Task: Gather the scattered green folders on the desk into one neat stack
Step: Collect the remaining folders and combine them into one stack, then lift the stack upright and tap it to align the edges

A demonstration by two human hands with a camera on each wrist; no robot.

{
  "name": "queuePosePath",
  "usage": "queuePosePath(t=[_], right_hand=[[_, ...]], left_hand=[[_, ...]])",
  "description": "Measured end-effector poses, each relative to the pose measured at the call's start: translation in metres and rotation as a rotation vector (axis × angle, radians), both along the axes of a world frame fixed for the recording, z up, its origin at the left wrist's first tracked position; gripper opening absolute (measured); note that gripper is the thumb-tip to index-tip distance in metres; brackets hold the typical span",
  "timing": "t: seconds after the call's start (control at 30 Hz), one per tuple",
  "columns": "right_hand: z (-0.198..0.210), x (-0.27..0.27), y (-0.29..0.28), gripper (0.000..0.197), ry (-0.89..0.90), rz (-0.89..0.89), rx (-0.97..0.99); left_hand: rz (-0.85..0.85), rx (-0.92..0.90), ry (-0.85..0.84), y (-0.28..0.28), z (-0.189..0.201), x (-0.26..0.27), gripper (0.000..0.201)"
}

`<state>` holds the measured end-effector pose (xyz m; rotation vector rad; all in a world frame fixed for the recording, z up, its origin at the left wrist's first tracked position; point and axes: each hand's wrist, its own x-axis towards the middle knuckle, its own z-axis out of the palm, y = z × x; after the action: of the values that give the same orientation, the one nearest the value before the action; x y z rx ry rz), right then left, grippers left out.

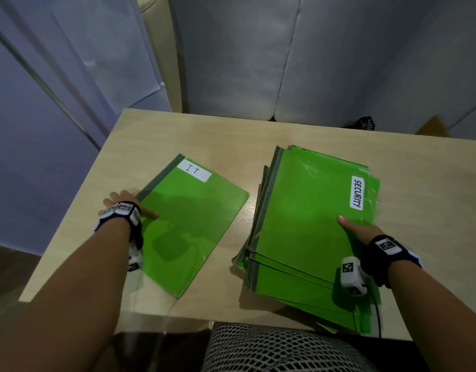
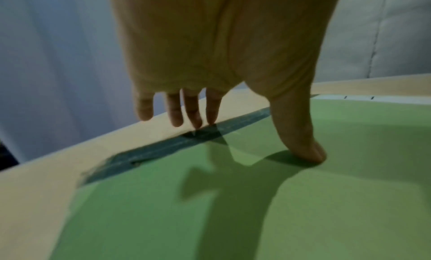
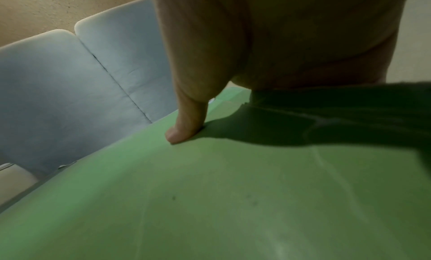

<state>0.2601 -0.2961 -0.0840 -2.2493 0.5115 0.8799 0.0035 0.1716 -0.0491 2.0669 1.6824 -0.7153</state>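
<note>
A green folder labelled "I.T" lies askew on the left of the desk. My left hand is at its dark spine: the thumb presses on the green cover, while the straight fingers touch the spine edge. On the right sits an uneven stack of several green folders, topped by one labelled "SECURITY". My right hand holds that top folder near its right edge. Its thumb lies on the cover, and its fingers are hidden beneath.
The light wooden desk ends close to my left hand. A grey sofa stands behind the desk, with a small dark object at the back right. A mesh chair seat is at the front edge.
</note>
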Motion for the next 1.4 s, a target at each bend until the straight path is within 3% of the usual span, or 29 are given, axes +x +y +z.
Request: queuePosePath(t=[0.07, 0.27, 0.43, 0.57, 0.63, 0.7, 0.77, 0.83, 0.93, 1.03, 1.1, 1.23, 1.4], right_hand=[[-0.001, 0.001, 0.001, 0.118, 0.005, -0.001, -0.005], [0.007, 0.005, 0.002, 0.095, 0.007, 0.048, -0.043], [0.011, 0.004, 0.004, 0.085, -0.02, 0.047, -0.025], [0.012, 0.004, 0.005, 0.084, -0.038, 0.005, 0.034], [0.013, 0.002, 0.006, 0.089, -0.038, -0.021, 0.064], [0.013, 0.001, 0.004, 0.102, -0.044, -0.045, 0.112], [-0.006, 0.011, -0.005, 0.126, -0.041, -0.071, 0.153], [-0.009, 0.013, -0.008, 0.128, -0.01, -0.07, 0.182], [-0.014, 0.017, -0.015, 0.107, 0.02, -0.078, 0.231], [-0.038, 0.031, -0.025, 0.139, 0.045, -0.131, 0.299], [-0.023, 0.024, -0.02, 0.142, 0.071, -0.126, 0.31], [0.03, 0.0, -0.003, 0.124, 0.061, -0.063, 0.242], [0.031, 0.0, -0.002, 0.107, 0.051, -0.063, 0.173]], left_hand=[[0.024, 0.044, -0.032, -0.006, 0.003, -0.004, 0.117], [0.041, -0.044, -0.164, -0.037, 0.015, 0.013, 0.088], [-0.114, 0.141, -0.368, -0.069, 0.076, 0.054, 0.056], [-0.277, 0.342, -0.687, -0.096, 0.134, 0.093, 0.055], [-0.251, 0.37, -0.858, -0.104, 0.161, 0.11, 0.06], [-0.154, 0.25, -1.03, -0.105, 0.173, 0.123, 0.058], [-0.071, -0.036, -1.153, -0.111, 0.169, 0.132, 0.051], [-0.078, -0.239, -1.085, -0.129, 0.146, 0.137, 0.049], [-0.23, -0.213, -0.745, -0.173, 0.088, 0.138, 0.057], [-0.367, -0.216, -0.418, -0.211, 0.044, 0.131, 0.057], [-0.36, -0.277, -0.366, -0.22, 0.035, 0.133, 0.055], [-0.305, -0.397, -0.336, -0.221, 0.04, 0.146, 0.061], [-0.014, -0.578, -0.39, -0.218, 0.044, 0.156, 0.085]])
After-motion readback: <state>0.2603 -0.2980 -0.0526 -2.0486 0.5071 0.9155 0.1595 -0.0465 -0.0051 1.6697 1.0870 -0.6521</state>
